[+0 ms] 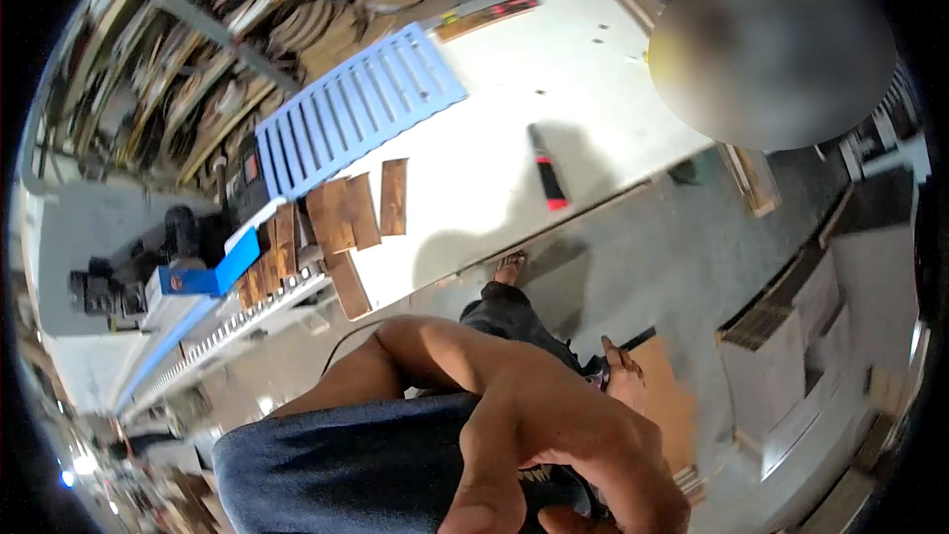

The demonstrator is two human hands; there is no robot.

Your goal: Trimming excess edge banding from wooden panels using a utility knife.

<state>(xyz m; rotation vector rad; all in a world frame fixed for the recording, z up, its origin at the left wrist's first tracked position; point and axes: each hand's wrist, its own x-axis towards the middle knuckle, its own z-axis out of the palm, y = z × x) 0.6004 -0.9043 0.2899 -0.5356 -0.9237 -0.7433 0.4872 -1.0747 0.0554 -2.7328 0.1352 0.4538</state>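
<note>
My left hand (pixel 583 425) is large and close, thumb and fingers apart and bent downward, with nothing visible between them. Farther down, by my leg, my right hand (pixel 623 376) has a dark band at its wrist. Its fingers look loosely spread beside a brown panel (pixel 672 400); I cannot tell whether they touch it. On the white table (pixel 474 178) ahead lies a knife-like tool (pixel 547 176) with a black and red handle. Several dark-stained wood pieces (pixel 341 213) lie at the table's left end, some overlapping.
A blue slatted plastic panel (pixel 361 109) lies across the table's far left. Beyond it, shelves (pixel 188 69) hold many curved offcuts. Black machinery with a blue part (pixel 213 272) stands at left. Large boxes (pixel 791 356) stand on the floor at right. A blurred oval covers the upper right.
</note>
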